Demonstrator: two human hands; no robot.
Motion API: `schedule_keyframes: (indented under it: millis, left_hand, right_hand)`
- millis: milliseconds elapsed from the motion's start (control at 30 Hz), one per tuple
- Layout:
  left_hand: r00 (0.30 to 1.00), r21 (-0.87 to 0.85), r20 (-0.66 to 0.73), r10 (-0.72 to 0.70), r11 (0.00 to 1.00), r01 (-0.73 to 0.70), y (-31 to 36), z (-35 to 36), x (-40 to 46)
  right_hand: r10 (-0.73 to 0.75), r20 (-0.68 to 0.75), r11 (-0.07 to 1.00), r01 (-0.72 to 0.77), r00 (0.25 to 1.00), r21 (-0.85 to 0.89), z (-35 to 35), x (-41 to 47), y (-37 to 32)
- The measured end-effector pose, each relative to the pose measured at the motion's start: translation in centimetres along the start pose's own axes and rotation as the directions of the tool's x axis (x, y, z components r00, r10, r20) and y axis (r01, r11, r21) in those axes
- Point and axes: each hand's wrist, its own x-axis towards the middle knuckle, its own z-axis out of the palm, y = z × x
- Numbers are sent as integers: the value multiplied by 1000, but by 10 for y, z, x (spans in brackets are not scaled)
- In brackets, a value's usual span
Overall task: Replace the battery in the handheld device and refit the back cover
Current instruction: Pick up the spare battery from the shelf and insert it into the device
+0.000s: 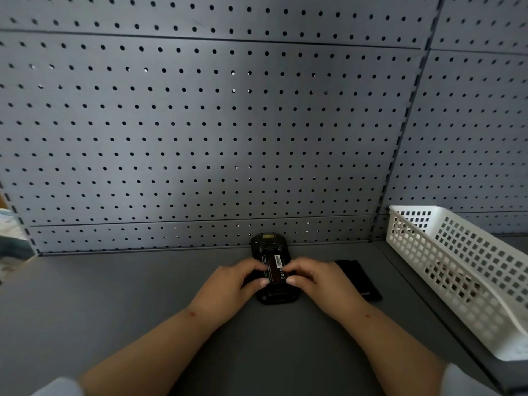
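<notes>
A black handheld device lies face down on the grey table, its back open. A black battery with a white barcode label sits in the open compartment. My left hand rests on the device's left side, thumb and fingertips touching the battery's left edge. My right hand mirrors it on the right, fingertips on the battery's right edge. The flat black back cover lies on the table just right of my right hand, partly hidden by it.
A white perforated plastic basket stands on the right, on a raised ledge. A grey pegboard wall rises right behind the device. The grey table surface stretches to the left.
</notes>
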Motion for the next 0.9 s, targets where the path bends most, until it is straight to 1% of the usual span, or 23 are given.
schedule_keyframes:
  millis: [100, 233, 300, 400, 433, 500, 600, 900]
  left_hand:
    - [1000, -45, -2, 7, 999, -7, 1, 0, -2]
    - [999, 2, -5, 41, 999, -41, 3, -1, -3]
    - [998, 8, 27, 51, 999, -51, 6, -4, -5]
    - [994, -43, 99, 38, 998, -34, 7, -6, -7]
    - [994, -44, 103, 41, 998, -37, 5, -6, -6]
    - [995, -33, 83, 51, 998, -48, 1, -5, -4]
    - [996, -60, 71, 61, 997, -56, -2, -3, -4]
    - [992, -70, 98, 78, 995, -72, -1, -3, -5]
  right_hand:
    - [-6, 8, 1000, 6, 1000, 24, 1, 0, 3]
    - [-7, 45, 999, 5, 999, 53, 0, -1, 7]
    - [-12, 57, 997, 7, 998, 77, -2, -2, 6]
    - [-8, 81, 993, -2, 997, 122, -3, -5, 4]
    - [-8, 96, 991, -4, 995, 131, -3, -6, 4]
    - [-18, 127, 994, 4, 992, 112, -3, -6, 4]
    - [-28, 137, 997, 18, 990, 77, -3, -5, 3]
    - [-33, 135, 998, 25, 990, 59, -3, -6, 3]
